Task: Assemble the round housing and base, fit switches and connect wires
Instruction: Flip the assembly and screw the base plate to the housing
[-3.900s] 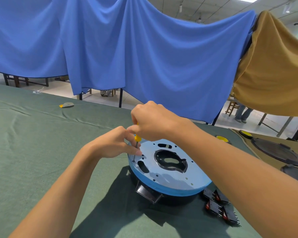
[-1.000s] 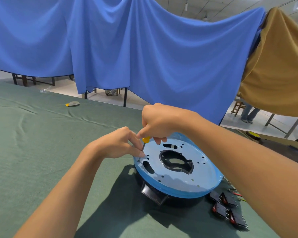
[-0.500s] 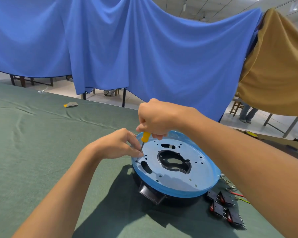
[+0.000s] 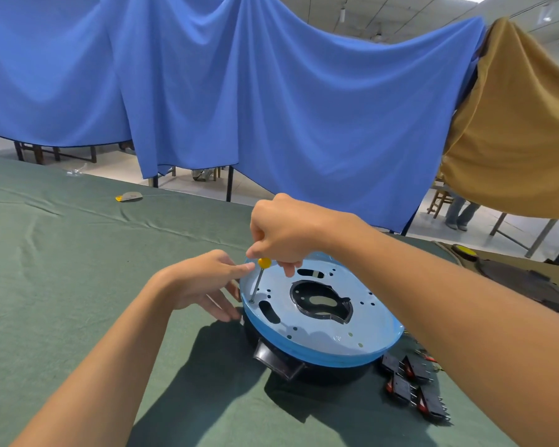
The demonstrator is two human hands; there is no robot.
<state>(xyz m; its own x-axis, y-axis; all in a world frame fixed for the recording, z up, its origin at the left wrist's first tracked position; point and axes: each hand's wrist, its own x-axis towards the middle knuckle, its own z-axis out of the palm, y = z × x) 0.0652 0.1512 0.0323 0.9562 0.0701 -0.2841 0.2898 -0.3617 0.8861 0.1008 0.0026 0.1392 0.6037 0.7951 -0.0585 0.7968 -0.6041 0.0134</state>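
A round black housing (image 4: 307, 371) sits on the green cloth, capped by a light blue base plate (image 4: 323, 330) with a dark central cutout and small holes. My right hand (image 4: 281, 233) grips a screwdriver with a yellow handle (image 4: 264, 262) above the plate's left edge. Its metal shaft slants down to a hole near the rim. My left hand (image 4: 204, 282) lies beside the plate's left rim with relaxed fingers, its fingertips touching the rim and housing side. Several black and red switches (image 4: 412, 385) lie on the cloth at the housing's right.
A green cloth (image 4: 62, 285) covers the table. A small yellow and grey piece (image 4: 128, 197) lies far left near the back edge. Dark round parts (image 4: 526, 285) and a yellow disc (image 4: 464, 250) sit at the far right. Blue and ochre drapes hang behind.
My left hand has let go of the screwdriver shaft and spread its fingers against the plate's rim. The right hand has lifted slightly, so more of the shaft shows.
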